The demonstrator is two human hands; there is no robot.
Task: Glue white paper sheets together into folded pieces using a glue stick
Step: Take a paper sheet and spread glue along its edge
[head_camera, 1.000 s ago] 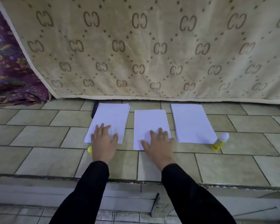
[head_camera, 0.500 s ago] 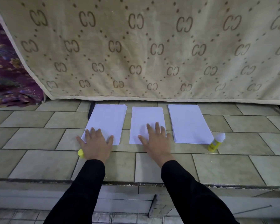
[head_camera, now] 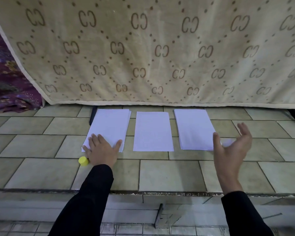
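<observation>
White paper is laid in three piles side by side on a tiled bench: a left pile, a middle pile and a right pile, parted by narrow strips of bare tile. Two hands in black sleeves are seen. The left hand is pressed flat, fingers spread, on the left pile's near edge. One yellow cap lies just beside it, off the paper. The right hand is raised off the bench, open and holding nothing, before the right pile's near right corner. Bare tile is left free along the bench's front edge. One patterned beige blanket hangs behind the paper's far edges.
</observation>
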